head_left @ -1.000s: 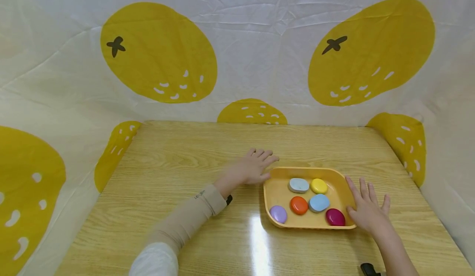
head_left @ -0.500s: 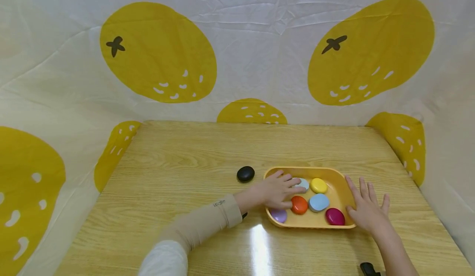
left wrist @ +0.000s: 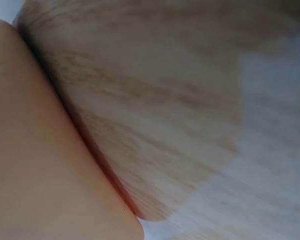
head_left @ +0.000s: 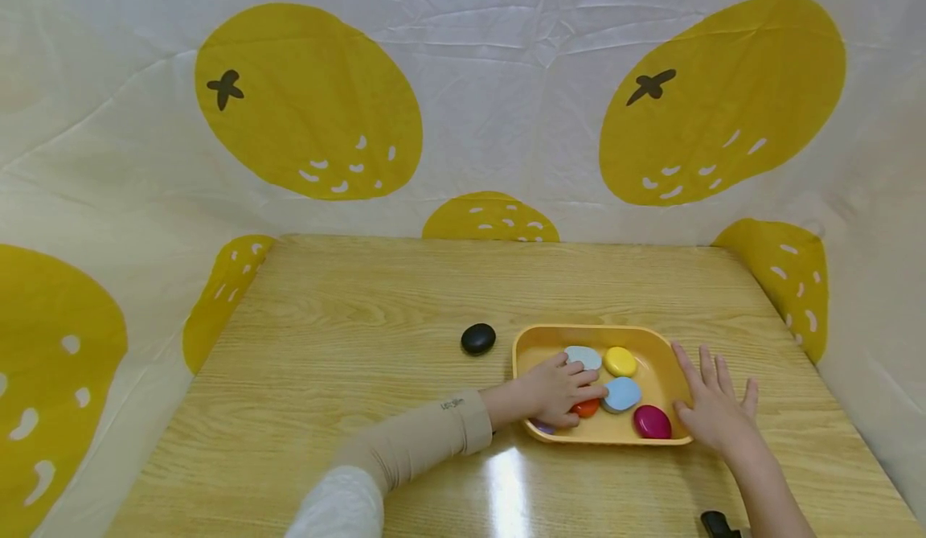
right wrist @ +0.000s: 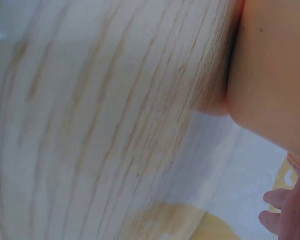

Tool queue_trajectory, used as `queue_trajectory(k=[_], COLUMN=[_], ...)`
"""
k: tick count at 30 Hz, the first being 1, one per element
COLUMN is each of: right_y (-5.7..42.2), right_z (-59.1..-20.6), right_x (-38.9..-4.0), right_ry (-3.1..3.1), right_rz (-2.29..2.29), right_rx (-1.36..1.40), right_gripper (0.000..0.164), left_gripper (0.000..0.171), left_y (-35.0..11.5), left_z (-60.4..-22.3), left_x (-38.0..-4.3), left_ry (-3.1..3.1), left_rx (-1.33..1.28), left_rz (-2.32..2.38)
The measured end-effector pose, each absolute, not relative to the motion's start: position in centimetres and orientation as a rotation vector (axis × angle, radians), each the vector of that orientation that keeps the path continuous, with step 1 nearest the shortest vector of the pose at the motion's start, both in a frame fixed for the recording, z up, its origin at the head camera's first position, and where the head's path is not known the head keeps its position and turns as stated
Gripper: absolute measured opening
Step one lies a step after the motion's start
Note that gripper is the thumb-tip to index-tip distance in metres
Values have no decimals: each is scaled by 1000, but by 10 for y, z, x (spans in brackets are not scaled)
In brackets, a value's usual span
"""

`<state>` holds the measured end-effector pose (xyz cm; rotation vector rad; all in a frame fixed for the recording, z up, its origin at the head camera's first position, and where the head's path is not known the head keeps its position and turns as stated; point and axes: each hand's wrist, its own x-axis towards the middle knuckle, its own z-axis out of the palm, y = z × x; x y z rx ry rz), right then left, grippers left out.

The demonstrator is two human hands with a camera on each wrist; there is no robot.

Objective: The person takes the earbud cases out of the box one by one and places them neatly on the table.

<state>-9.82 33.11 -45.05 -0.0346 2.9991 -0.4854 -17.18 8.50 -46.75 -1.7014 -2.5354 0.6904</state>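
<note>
In the head view, my left hand [head_left: 555, 392] is over the left part of a yellow-orange tray [head_left: 667, 345]. Its spread fingers reach across a red-orange rounded piece [head_left: 587, 408], the thumb at that piece's near left side. A lilac piece [head_left: 544, 426] is mostly hidden under this hand; a pale grey-blue oval [head_left: 584, 356] lies beyond the fingers. My right hand [head_left: 723, 409] is spread at the tray's right end, thumb and forefinger along the rim. The right wrist view shows some fingers [right wrist: 275, 210] at its edge; the left wrist view shows skin and blurred tabletop.
Yellow [head_left: 620, 361], light blue [head_left: 622, 394] and magenta [head_left: 653, 422] rounded pieces lie in the tray. A smooth black pebble-like piece [head_left: 478, 338] rests on the wooden table [head_left: 347, 305] to its left. A white cloth with yellow fruit prints [head_left: 506, 120] hangs behind.
My left hand has moved right from beside the tray to inside it, over the red-orange piece. The black piece on the table has come into sight. My right hand has stayed put.
</note>
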Motion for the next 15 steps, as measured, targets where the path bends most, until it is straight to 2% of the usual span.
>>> queue_trajectory(k=[15], right_y=[331], right_z=[-450], right_x=[-99], right_ry=[2994], right_rz=[-477], right_rx=[-27], right_gripper=[86], left_gripper=[53], left_y=[87], left_z=[-470], left_x=[-168], left_ry=[-2469], left_rx=[-1694], left_rz=[774])
